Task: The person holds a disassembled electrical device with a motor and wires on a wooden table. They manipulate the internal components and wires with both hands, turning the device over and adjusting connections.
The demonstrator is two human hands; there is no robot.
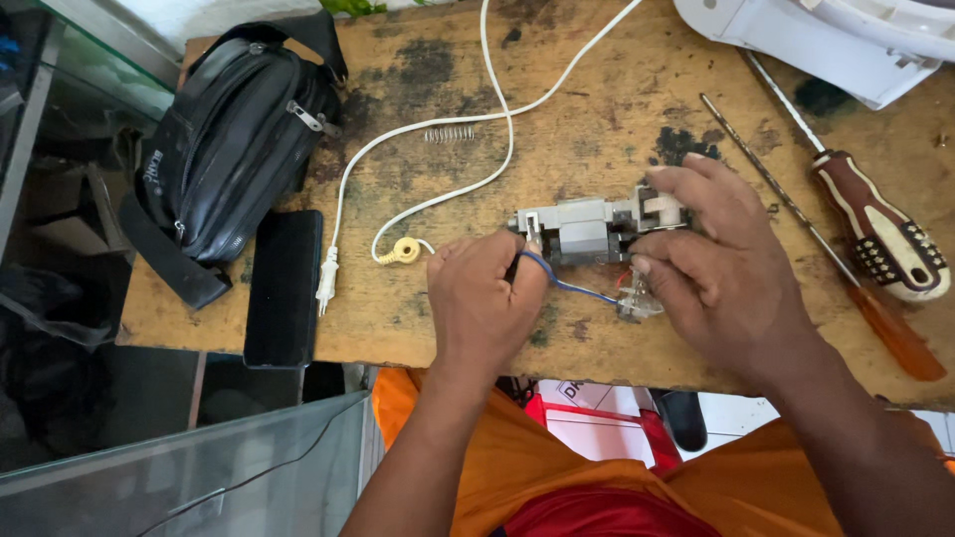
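With your right hand clamped on the grey motor block, keep your left hand's pinch on the blue wire gentle.

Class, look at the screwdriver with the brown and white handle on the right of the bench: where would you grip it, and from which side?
Grip the brown and white screwdriver by its thick ribbed handle, coming from the right near edge. The handle end lies toward that edge, unobstructed, while the thin shaft points away under the white housing.
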